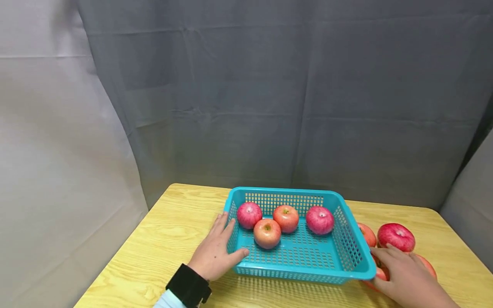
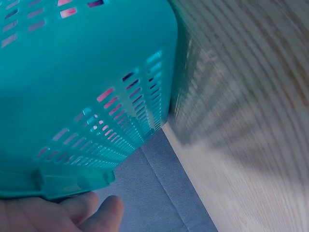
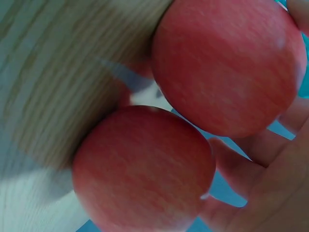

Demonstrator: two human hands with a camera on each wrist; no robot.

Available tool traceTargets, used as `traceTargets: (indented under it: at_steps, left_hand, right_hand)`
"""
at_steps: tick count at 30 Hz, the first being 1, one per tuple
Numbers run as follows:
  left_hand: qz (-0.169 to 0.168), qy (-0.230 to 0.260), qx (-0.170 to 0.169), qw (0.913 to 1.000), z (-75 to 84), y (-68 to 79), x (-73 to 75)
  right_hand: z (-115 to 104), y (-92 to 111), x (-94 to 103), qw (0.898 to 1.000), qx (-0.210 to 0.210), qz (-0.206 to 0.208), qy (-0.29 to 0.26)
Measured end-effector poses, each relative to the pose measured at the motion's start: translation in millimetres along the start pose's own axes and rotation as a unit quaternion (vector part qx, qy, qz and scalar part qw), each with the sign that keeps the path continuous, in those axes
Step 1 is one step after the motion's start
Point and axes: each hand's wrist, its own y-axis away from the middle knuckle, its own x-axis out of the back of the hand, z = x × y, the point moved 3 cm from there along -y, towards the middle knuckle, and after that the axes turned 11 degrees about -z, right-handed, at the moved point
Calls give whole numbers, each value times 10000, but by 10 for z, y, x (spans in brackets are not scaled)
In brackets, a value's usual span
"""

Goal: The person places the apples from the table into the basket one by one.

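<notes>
The right hand (image 1: 408,276) was partly closed, its fingers curled round an apple (image 3: 229,67) that sat just outside the basket's right end, the thumb and fingers on different sides of it; how firm the hold was, I could not tell. A second apple (image 3: 145,169) was right beside the fingers. Around that hand lay more fruit: a dark red apple (image 1: 396,237) just beyond it, a paler apple (image 1: 367,234) close to the basket wall, and an orange apple (image 1: 427,265) partly hidden on its outer side. The left hand (image 1: 215,252) was open, fingers spread and fairly straight against the left end of the basket (image 1: 304,273), thumb over the near corner. A black band (image 1: 188,284) circled that wrist, above a pale sleeve (image 1: 169,300). Inside the blue basket were four apples: three grouped at the left, one apart toward the right. The basket stood on a wooden table (image 1: 146,256), with a grey cloth (image 1: 269,85) hanging behind and a pale cloth (image 1: 57,149) at left.
</notes>
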Motion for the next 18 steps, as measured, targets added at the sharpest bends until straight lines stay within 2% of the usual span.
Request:
traceTargets:
  at_steps: [11, 18]
  left_hand:
    - [63, -75, -59, 9999, 5, -6, 4]
    - [68, -74, -38, 9999, 8, 0, 11]
  right_hand:
    - [25, -8, -71, 9987, -327, -332, -229]
    - [12, -7, -52, 9987, -273, -339, -279]
